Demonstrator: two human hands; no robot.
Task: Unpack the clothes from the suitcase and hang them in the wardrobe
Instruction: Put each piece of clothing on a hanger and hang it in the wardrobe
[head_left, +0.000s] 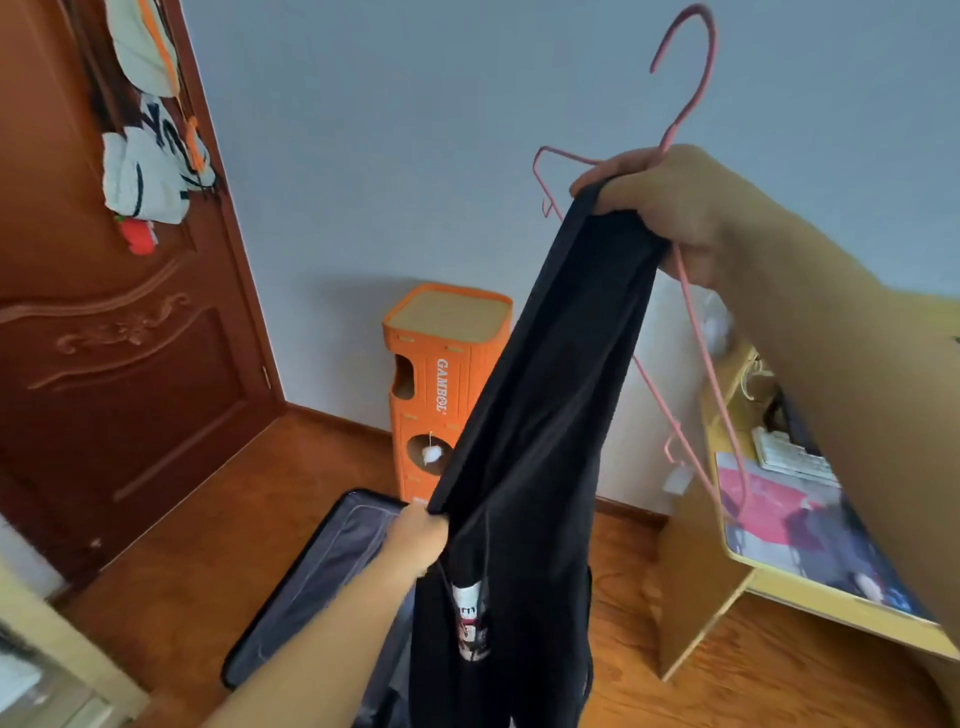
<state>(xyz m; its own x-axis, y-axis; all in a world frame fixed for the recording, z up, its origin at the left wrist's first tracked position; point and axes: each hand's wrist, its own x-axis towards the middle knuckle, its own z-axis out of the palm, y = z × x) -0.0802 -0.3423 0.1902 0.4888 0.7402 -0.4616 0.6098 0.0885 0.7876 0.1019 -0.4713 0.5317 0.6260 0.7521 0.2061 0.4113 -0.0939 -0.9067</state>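
A black garment (540, 415) with a small white and red print hangs stretched between my two hands. My right hand (670, 208), raised high, grips its upper edge together with a pink wire hanger (691, 98), whose hook points up. My left hand (421, 535), lower down, pinches the garment's other edge. Below on the floor lies the open suitcase (322, 571) with a grey lining, partly hidden by my left arm and the garment. The wardrobe is not in view.
A dark wooden door (104, 364) at the left carries hanging caps and clothes (150, 171). An orange cardboard tower (441, 384) stands against the blue wall. A light wooden desk (753, 571) with a picture mat stands at the right. The floor is wood.
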